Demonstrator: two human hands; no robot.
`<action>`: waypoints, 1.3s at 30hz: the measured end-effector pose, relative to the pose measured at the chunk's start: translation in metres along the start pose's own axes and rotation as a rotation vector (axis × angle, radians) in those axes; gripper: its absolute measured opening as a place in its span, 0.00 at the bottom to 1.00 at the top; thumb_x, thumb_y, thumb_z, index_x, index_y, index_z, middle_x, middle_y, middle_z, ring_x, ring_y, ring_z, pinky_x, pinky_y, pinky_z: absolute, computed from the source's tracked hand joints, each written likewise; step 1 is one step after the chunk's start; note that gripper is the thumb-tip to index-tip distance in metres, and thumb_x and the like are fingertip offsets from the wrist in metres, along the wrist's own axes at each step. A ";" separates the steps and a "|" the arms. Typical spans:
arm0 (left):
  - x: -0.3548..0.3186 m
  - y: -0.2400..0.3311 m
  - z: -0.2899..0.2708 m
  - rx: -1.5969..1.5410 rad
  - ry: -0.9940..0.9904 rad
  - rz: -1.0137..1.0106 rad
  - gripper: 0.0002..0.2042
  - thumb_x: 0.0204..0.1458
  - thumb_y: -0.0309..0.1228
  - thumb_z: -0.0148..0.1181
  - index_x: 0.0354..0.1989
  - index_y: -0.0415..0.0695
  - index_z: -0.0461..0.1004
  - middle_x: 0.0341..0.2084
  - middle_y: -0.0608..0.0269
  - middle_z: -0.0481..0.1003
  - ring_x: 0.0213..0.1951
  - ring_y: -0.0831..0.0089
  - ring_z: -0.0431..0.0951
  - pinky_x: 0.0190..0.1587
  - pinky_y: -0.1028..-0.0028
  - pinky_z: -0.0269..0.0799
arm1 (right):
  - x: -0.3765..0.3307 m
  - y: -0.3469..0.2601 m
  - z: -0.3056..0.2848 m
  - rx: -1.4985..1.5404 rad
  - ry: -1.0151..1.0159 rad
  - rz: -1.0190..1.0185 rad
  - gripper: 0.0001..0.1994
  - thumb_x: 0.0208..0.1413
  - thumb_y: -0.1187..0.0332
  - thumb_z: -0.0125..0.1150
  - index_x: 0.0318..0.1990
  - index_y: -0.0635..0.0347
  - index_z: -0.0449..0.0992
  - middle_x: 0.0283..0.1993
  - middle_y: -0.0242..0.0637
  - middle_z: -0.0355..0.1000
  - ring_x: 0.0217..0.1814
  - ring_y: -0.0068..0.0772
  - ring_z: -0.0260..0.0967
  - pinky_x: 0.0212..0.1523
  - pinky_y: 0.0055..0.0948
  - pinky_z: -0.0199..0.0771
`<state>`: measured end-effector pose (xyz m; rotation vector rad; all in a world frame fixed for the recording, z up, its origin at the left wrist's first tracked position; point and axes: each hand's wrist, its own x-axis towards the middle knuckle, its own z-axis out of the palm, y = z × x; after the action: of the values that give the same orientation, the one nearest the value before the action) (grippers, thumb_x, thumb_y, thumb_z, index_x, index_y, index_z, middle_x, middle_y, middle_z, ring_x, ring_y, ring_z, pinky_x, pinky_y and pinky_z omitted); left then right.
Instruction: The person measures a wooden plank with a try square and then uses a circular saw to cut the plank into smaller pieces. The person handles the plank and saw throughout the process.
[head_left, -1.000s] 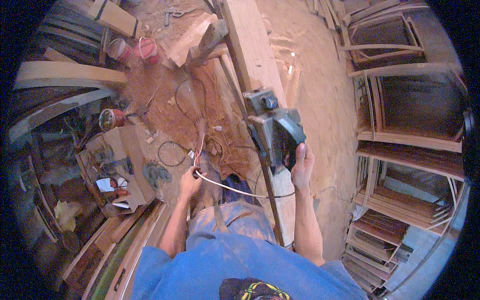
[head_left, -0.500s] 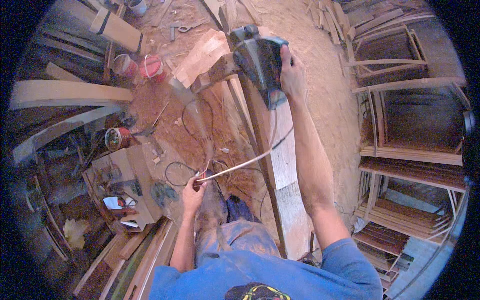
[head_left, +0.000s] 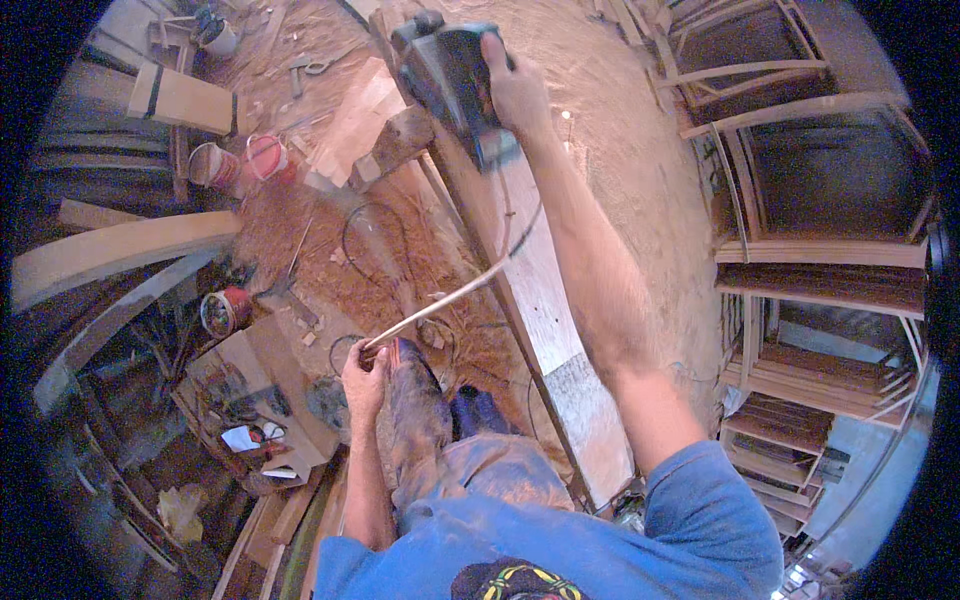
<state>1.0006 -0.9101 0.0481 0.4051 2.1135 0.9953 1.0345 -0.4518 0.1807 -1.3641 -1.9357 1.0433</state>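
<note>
Gripping dark grey electric planer [head_left: 447,72] with right hand [head_left: 515,90] on long pale wooden plank [head_left: 530,270]; left hand [head_left: 364,380] clenched on pale power cord [head_left: 450,295] (keeping it clear of the cut, presumably).

I see a dark grey planer [head_left: 450,75] under my right hand [head_left: 515,95], on a pale board [head_left: 545,300] with a grey-speckled near end. The cord [head_left: 440,305] in my left hand [head_left: 362,380] is cream. Left of those fingers, reddish-brown sawdust [head_left: 330,250] covers the floor, with two red buckets [head_left: 240,162] beyond. My shirt [head_left: 560,550] is blue, my trousers [head_left: 440,430] dusty blue.
</note>
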 end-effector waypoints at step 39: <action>-0.035 -0.023 0.014 -0.154 -0.119 -0.059 0.17 0.49 0.16 0.47 0.49 0.33 0.72 0.40 0.52 0.81 0.40 0.67 0.83 0.47 0.70 0.77 | -0.072 0.037 -0.047 -0.008 0.046 -0.002 0.32 0.64 0.38 0.47 0.51 0.62 0.79 0.44 0.59 0.78 0.51 0.63 0.76 0.50 0.48 0.74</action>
<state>1.0354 -0.9374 0.0421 0.3155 1.9174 1.0658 1.1150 -0.4995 0.1755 -1.3783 -1.9091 0.9959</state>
